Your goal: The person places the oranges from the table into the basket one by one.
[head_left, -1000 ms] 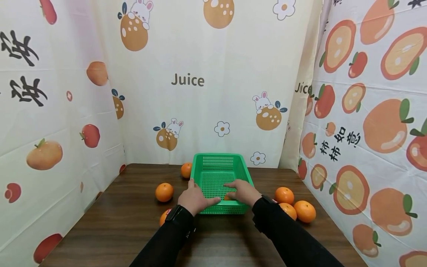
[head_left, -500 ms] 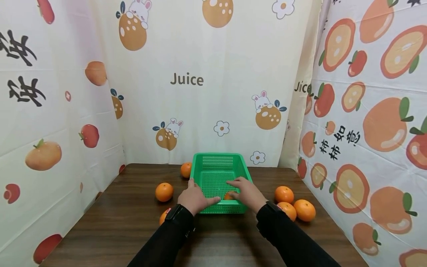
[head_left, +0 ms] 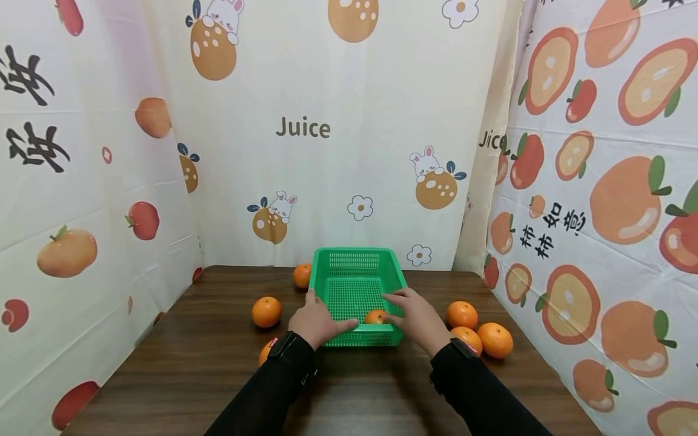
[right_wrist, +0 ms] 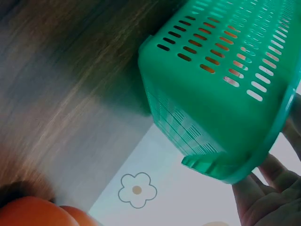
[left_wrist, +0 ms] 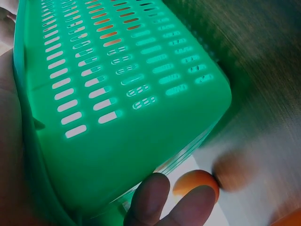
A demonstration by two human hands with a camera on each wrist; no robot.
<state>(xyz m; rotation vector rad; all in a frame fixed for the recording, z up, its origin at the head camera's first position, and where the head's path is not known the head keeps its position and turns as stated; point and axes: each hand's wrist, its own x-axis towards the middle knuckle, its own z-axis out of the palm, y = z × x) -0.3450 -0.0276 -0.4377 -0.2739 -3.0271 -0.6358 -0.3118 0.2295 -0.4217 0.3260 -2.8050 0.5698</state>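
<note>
At the far left hangs a fruit-print cloth (head_left: 114,181), running down past the edge of the brown table (head_left: 207,339). Three oranges come next: a middle orange (head_left: 266,311) out on bare wood, a near orange (head_left: 266,351) partly hidden behind the left sleeve (head_left: 262,387), and a far orange (head_left: 302,275) just beside the basket.

The left hand (head_left: 315,324) has hold of the basket's near left corner, thumb stretched along the front rim and apart from the index finger, which points up the side. In the left wrist view two fingertips (left_wrist: 149,200) show outside the wall, close together (the rest I can't make out).

The green basket (head_left: 355,336) sits mid-table, in front of a "Juice" curtain (head_left: 349,163). Inside, near its front right corner, lies a single orange (head_left: 375,317).

Over that corner is the right hand (head_left: 418,318), thumb and index spread apart, the thumb close by the fruit (whether they touch, I can't tell).

Further right, by the black right sleeve (head_left: 485,393), three more oranges (head_left: 495,340) bunch together; then another printed cloth (head_left: 605,260).
</note>
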